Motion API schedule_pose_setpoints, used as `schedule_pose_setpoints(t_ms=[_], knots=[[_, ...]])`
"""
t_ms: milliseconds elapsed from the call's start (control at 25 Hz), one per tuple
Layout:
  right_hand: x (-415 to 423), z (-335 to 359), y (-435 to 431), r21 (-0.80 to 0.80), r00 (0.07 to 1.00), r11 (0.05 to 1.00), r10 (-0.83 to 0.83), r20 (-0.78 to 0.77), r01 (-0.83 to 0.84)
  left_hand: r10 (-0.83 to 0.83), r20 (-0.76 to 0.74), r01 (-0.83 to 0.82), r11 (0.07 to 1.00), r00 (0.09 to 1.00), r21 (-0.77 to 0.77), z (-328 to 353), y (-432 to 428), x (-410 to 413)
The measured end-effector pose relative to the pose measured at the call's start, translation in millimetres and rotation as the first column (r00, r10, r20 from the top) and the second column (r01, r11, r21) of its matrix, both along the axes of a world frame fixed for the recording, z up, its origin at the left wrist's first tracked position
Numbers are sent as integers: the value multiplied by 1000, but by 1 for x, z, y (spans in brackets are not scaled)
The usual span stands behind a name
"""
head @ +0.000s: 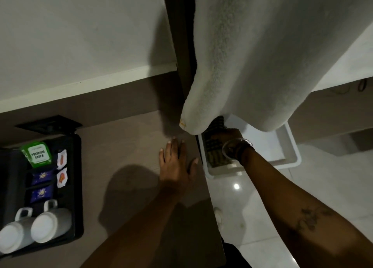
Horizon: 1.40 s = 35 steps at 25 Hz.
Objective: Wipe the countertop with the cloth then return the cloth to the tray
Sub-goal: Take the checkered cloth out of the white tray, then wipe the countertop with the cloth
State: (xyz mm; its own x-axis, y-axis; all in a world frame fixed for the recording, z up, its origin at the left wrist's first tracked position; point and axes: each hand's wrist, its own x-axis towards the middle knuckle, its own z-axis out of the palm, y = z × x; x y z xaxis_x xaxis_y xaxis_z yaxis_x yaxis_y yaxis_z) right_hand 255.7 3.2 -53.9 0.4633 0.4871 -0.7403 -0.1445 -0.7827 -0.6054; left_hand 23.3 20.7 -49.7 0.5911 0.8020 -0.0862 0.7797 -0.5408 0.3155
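Observation:
A dark checked cloth (214, 148) lies in a white plastic tray (290, 146) on the floor, just right of the brown countertop (125, 146). My right hand (226, 137), with bangles at the wrist, reaches down into the tray and grips the cloth's upper part. My left hand (177, 160) rests flat on the countertop near its right edge, fingers spread, holding nothing. A hanging white towel hides the tray's far end.
A large white towel (262, 55) hangs in front of the tray. A black tray (76, 187) at the left of the countertop holds tea sachets and two white mugs (36, 225). A shiny tiled floor (262, 197) lies right of the counter edge.

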Motion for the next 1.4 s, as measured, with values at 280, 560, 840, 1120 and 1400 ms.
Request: schedule_pose_setpoints(t_ms=[280,560,840,1120,1400], knots=[[-23,62,-46,401,959,891,-271,88,215,-42,-21,41,999,999,-22,8,-1,-2],[-119,123,-108,-8,848,999,-36,529,48,-74,292,129,976,954,-175,67,-2,-91],[-336,107,-118,-227,815,933,355,457,-279,-400,209,412,911,892,-17,34,-30,-325],[-342,61,-128,-352,430,813,554,712,-464,-574,107,577,817,812,2,-2,-20,-369],[-365,28,-136,-434,313,725,647,695,-534,-579,110,583,813,808,0,-6,-17,-367]])
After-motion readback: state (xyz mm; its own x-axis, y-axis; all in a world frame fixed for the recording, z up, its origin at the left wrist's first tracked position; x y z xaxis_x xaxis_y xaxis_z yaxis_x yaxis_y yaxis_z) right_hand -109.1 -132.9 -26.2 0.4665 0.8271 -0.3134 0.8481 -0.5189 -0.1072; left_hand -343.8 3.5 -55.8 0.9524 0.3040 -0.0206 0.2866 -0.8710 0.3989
